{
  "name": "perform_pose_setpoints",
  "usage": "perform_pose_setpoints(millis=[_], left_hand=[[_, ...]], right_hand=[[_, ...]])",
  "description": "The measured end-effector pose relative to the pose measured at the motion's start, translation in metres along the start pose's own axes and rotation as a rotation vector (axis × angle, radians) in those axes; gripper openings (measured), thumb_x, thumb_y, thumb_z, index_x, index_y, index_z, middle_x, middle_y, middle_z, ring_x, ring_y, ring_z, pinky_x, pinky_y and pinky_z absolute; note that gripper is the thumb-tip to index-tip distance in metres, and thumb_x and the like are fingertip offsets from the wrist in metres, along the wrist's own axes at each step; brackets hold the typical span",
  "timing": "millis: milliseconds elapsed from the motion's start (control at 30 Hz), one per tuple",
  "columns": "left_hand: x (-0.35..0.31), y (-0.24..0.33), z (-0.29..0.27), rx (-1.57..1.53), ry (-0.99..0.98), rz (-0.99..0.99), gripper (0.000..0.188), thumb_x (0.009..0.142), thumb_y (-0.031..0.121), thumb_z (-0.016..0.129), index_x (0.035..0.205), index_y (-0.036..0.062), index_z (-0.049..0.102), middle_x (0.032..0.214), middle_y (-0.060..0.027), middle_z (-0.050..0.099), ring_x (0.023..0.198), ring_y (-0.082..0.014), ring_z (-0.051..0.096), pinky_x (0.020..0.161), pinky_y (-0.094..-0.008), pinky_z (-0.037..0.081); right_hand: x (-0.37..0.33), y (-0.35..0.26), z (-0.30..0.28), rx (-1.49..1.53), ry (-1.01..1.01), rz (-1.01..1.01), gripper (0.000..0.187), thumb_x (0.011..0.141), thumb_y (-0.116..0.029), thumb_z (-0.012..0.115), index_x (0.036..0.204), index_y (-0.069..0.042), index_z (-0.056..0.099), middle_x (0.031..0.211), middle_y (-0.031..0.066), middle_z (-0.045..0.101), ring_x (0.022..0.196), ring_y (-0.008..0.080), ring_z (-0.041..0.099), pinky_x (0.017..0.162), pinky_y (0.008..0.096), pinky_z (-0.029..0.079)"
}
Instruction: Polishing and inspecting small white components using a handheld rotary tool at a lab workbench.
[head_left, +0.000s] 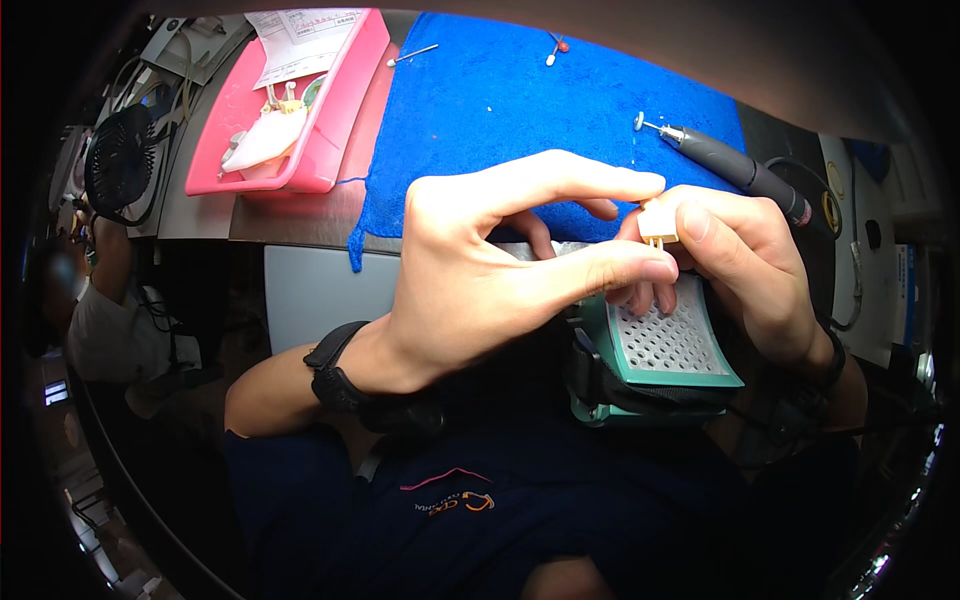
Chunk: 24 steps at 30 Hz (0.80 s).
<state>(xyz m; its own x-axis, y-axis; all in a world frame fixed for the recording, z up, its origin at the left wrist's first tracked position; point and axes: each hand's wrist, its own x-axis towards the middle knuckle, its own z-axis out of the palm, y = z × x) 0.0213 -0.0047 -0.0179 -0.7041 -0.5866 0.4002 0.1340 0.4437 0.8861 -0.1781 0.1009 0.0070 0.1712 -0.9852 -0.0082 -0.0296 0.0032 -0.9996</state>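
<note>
Between my two hands is a small cream dental die (pixel 657 222) with short brass-coloured pins at its lower side. My right hand (pixel 752 252) grips it, thumb on its right side and the curled fingers behind and below. My left hand (pixel 480 255) reaches in from the left, index fingertip at the die's top and thumb by the pins, pinching it. The left hand's other fingers curl behind, partly hidden. Below the hands is a green box with a perforated metal top (pixel 665 335).
A blue cloth (pixel 490 110) covers the bench. On it lie a dark handpiece (pixel 735 165) with a small disc tip and loose burs (pixel 412 55). At left stands a pink tray (pixel 350 100) with model parts and a paper. A black fan (pixel 122 160) and another person (pixel 125 335) are far left.
</note>
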Motion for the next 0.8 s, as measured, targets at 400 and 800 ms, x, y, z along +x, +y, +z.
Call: perform_pose_setpoints(millis=[400,800], left_hand=[[0.0007,0.001,0.0022,-0.053,0.024,-0.021,0.045,0.077,-0.003,0.086,0.119,-0.0029,0.07,0.109,-0.0125,0.076,0.092,-0.0141,0.074,0.06,-0.0173,0.049],[0.0022,0.0015,0.0001,-0.058,0.003,-0.02,0.045,0.077,-0.005,0.086,0.117,-0.0044,0.068,0.112,-0.0153,0.076,0.095,-0.0173,0.075,0.06,-0.0176,0.051]], right_hand=[[0.0013,-0.0025,0.001,0.039,0.023,0.063,0.039,0.107,-0.021,0.038,0.099,0.008,0.063,0.089,0.0172,0.068,0.077,0.0201,0.066,0.073,0.0316,0.053],[0.0023,-0.007,0.0033,0.059,0.045,0.109,0.039,0.109,-0.024,0.037,0.099,0.006,0.061,0.084,0.0158,0.068,0.076,0.0178,0.065,0.07,0.0276,0.05]])
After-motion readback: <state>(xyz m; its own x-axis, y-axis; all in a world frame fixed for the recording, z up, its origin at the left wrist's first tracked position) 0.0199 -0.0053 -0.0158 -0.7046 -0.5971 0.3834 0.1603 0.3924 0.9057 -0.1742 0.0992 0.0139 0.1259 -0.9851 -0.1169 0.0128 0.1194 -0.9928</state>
